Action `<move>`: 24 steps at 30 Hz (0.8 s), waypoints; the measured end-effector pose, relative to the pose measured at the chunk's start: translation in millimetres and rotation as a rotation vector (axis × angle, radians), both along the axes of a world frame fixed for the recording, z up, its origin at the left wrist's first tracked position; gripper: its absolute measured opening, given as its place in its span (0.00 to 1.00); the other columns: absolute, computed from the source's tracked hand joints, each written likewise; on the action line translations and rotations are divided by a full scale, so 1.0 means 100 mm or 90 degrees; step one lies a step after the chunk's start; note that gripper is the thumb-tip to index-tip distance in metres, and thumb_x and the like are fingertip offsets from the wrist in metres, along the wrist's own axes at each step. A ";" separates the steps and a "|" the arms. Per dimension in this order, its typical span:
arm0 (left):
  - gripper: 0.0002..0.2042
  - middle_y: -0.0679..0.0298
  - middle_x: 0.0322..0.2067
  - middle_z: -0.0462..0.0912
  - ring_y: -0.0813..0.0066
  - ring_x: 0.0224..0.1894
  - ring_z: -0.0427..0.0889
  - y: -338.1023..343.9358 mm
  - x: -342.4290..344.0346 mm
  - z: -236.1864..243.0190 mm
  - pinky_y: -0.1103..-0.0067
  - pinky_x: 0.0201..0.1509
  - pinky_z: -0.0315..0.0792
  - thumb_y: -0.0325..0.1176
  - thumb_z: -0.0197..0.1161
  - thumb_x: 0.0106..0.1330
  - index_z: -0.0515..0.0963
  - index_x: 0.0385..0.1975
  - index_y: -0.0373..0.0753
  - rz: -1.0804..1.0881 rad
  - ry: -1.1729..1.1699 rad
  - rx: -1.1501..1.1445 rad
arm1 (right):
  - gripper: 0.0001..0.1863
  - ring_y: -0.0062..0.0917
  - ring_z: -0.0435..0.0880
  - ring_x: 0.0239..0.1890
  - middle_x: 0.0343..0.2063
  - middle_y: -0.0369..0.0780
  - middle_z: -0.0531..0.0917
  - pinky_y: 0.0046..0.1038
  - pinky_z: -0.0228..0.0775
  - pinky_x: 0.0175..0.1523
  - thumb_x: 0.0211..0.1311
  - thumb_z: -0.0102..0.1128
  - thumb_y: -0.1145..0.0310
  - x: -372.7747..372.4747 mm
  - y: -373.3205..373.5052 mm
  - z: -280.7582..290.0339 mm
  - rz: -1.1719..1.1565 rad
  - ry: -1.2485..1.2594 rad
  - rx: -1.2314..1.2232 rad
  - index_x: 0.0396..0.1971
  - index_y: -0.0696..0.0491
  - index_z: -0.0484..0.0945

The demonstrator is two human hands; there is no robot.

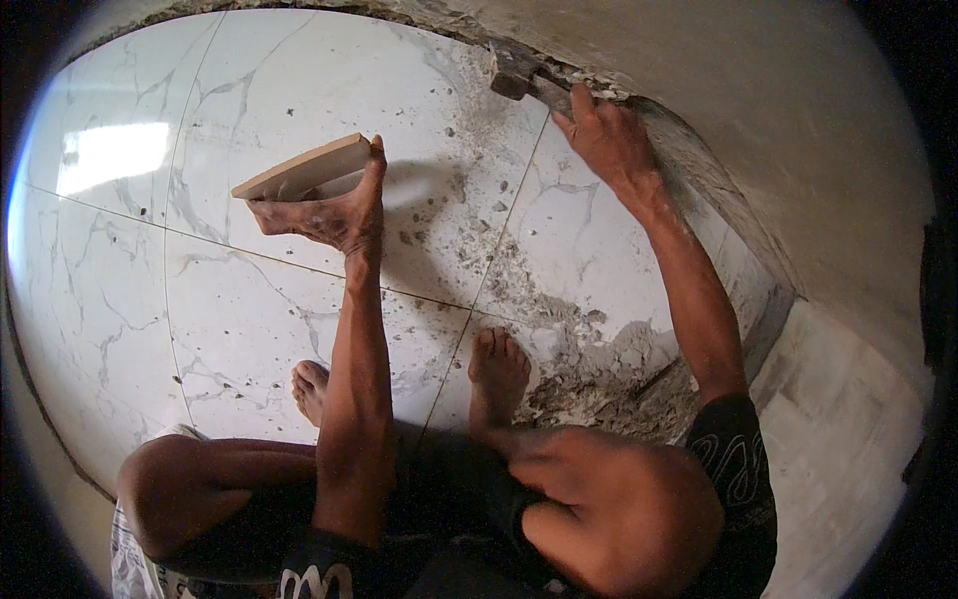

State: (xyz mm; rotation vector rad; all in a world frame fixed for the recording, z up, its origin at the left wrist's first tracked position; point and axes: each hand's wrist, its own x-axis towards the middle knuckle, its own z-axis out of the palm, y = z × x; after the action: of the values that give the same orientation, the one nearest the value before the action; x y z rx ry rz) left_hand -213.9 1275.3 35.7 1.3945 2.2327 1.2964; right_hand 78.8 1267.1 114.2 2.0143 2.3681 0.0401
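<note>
A glossy white tiled floor [259, 90] with grey marble-like veins fills most of the view, seen from above. A rough, plain wall [838, 180] curves around the top and right, its base ragged and crumbling. At the bottom, a person in dark clothes crouches with bent legs [639, 509]. A grey-brown patch of broken mortar [619, 374] spreads over the floor at right, beside the person's bare right foot [499, 374]; the toes of the left foot [311, 389] show further left. Left of centre, the left hand [344, 215] grips a flat, tan-edged tile piece [304, 168], thumb at its right end and fingers beneath, holding it tilted above the floor. At upper right, the right hand [619, 145] reaches to the handle of a hammer [513, 74], whose dark head lies against the wall's base; I cannot tell whether the fingers are closed around the handle. Small grey crumbs [499, 207] are scattered between the hands.
</note>
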 end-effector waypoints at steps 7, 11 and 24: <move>0.68 0.45 0.51 0.47 0.46 0.60 0.51 -0.01 0.06 0.03 0.51 0.56 0.73 0.57 0.79 0.30 0.36 0.63 0.27 0.000 -0.019 -0.006 | 0.19 0.35 0.81 0.16 0.17 0.47 0.79 0.33 0.73 0.20 0.58 0.64 0.59 0.12 -0.08 -0.08 0.115 0.033 0.132 0.37 0.59 0.72; 0.68 0.45 0.51 0.47 0.45 0.60 0.51 0.00 0.04 0.02 0.52 0.56 0.73 0.56 0.80 0.29 0.36 0.62 0.26 0.001 -0.005 0.000 | 0.20 0.35 0.82 0.19 0.18 0.48 0.80 0.34 0.73 0.21 0.59 0.63 0.60 0.00 -0.02 0.03 0.016 0.031 0.007 0.40 0.60 0.72; 0.69 0.44 0.52 0.47 0.47 0.60 0.51 0.01 0.02 0.07 0.52 0.57 0.71 0.56 0.80 0.30 0.35 0.63 0.26 0.009 0.011 -0.006 | 0.17 0.29 0.79 0.13 0.09 0.40 0.74 0.32 0.71 0.17 0.57 0.64 0.59 -0.18 0.01 -0.08 0.133 0.058 0.139 0.33 0.56 0.71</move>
State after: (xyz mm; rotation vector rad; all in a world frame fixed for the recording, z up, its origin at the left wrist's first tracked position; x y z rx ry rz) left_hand -211.9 1276.8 42.3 1.3935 2.2607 1.2827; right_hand 61.2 1268.3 106.3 1.8770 2.7328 0.2260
